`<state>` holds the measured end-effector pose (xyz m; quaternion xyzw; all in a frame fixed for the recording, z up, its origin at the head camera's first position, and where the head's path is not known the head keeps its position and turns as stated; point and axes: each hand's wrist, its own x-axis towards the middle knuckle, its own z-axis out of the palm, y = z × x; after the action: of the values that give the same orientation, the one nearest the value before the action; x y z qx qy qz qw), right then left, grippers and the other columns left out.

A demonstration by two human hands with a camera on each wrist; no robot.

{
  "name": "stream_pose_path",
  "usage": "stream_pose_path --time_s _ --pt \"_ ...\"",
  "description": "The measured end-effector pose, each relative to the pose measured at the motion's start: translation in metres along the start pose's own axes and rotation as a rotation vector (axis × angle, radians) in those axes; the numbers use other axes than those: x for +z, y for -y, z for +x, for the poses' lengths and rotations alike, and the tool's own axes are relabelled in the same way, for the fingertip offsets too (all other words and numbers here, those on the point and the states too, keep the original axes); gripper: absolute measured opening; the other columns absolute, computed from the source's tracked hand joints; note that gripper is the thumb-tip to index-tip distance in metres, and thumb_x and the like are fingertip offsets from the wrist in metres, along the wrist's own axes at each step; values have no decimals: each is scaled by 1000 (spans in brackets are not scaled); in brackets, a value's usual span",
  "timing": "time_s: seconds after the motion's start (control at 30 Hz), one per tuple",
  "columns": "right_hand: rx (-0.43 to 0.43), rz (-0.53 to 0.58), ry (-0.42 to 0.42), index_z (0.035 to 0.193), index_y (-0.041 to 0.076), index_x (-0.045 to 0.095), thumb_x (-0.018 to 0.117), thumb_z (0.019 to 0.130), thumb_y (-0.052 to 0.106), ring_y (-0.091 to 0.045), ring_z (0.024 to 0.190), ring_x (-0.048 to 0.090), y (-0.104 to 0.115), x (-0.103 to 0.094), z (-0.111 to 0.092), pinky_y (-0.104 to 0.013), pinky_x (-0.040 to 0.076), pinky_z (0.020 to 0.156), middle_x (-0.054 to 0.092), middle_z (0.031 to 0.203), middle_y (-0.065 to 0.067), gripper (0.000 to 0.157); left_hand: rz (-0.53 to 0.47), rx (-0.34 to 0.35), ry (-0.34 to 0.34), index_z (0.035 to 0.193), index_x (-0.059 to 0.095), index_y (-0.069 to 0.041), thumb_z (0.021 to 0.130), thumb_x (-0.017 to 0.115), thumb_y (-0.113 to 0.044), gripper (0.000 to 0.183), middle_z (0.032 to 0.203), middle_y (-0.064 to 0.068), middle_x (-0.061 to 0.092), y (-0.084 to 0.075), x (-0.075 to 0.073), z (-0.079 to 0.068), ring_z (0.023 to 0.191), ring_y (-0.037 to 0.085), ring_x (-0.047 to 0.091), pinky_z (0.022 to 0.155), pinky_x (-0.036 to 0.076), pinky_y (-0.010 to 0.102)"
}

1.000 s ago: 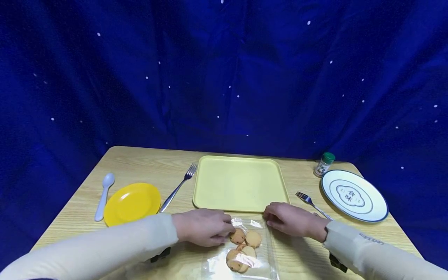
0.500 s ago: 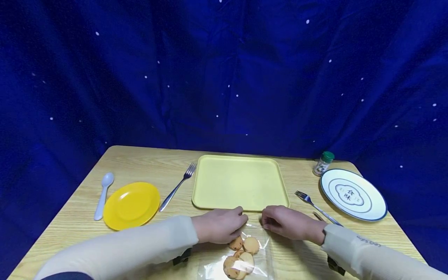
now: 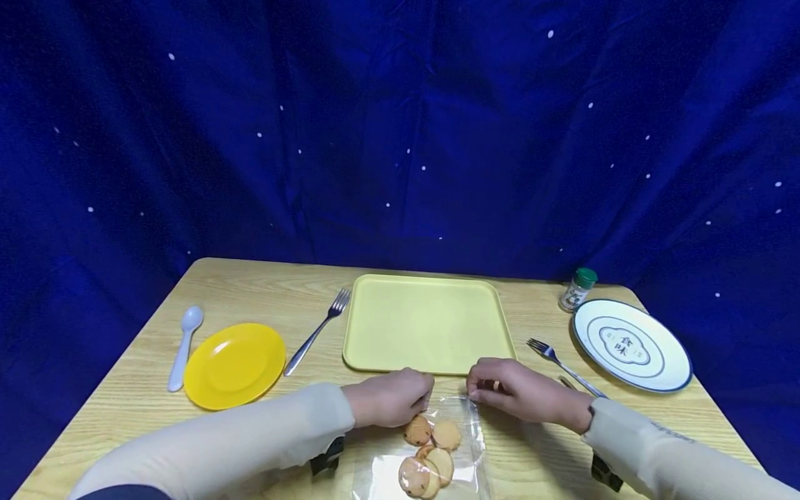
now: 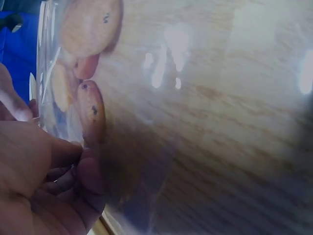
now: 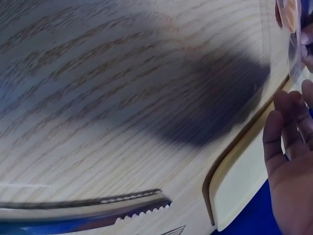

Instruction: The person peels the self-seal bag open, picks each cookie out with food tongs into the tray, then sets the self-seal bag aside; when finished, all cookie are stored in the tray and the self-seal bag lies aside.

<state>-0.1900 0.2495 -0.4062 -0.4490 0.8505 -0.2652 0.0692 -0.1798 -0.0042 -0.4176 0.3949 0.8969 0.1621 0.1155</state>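
A clear plastic bag [image 3: 470,448] holding several round cookies [image 3: 446,435] lies at the table's near edge. My left hand [image 3: 395,399] is at the bag's far left corner; in the left wrist view its thumb and fingers [image 4: 90,171] pinch the plastic, partly hidden behind the film. Close to the bag's far right corner is my right hand [image 3: 521,389], its fingers loosely bent. In the right wrist view these fingers [image 5: 274,139] hold nothing and appear slightly apart from the bag [image 5: 294,56]. Just beyond both hands lies a pale yellow tray [image 3: 428,323].
On the left are a yellow plate [image 3: 234,364], a pale spoon [image 3: 183,351] and a fork [image 3: 317,332]. Rightward lie another fork [image 3: 565,368], a serrated knife [image 5: 122,215], a white plate [image 3: 653,347] and a green-capped shaker [image 3: 576,289]. A blue curtain [image 3: 400,139] hangs behind.
My left hand has moved right along the bag's far edge, to its far left corner area. The right hand has stayed nearly in place, its fingers shifting slightly.
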Motion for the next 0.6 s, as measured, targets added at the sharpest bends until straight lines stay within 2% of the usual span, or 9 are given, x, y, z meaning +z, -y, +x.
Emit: stream_pose_path --time_s 0.1,0.2,0.33,0.37,0.5,0.6 --pt "-6 52 -14 95 22 61 57 97 19 1 78 52 -3 -3 -2 -18 48 68 60 88 9 5 -4 16 -17 75 48 -15 96 50 -7 22 67 -9 43 2 1 -2 60 3 41 56 37 16" --pt "46 102 -13 95 21 60 57 97 20 1 78 54 -4 -5 -5 -20 49 66 61 87 7 4 -5 49 -43 75 47 -15 97 48 -7 23 67 -9 41 7 3 -2 60 4 39 55 36 18" --pt "191 115 -8 93 21 58 58 97 24 1 72 54 0 -4 -5 -20 48 61 61 82 6 5 -36 58 -46 74 48 -15 97 48 -9 24 68 -8 42 8 2 -3 61 4 40 57 37 18" --pt "237 103 -11 91 22 57 58 97 27 0 68 52 2 -3 -5 -20 47 59 60 79 6 9 -58 38 -33 74 49 -14 96 49 -8 23 68 -8 44 6 -1 -4 61 4 42 58 38 17" --pt "413 2 -27 76 22 53 56 94 48 0 52 41 16 4 -1 -19 36 48 49 63 11 33 -77 13 -23 75 52 -14 96 49 -8 22 70 -9 47 6 -1 -3 63 3 44 60 40 16" --pt "546 -73 -6 61 22 46 55 90 60 -2 46 33 28 11 2 -20 27 44 38 53 12 49 -90 -4 -15 76 52 -15 97 49 -10 22 68 -9 47 5 -1 -2 61 2 44 58 40 16"
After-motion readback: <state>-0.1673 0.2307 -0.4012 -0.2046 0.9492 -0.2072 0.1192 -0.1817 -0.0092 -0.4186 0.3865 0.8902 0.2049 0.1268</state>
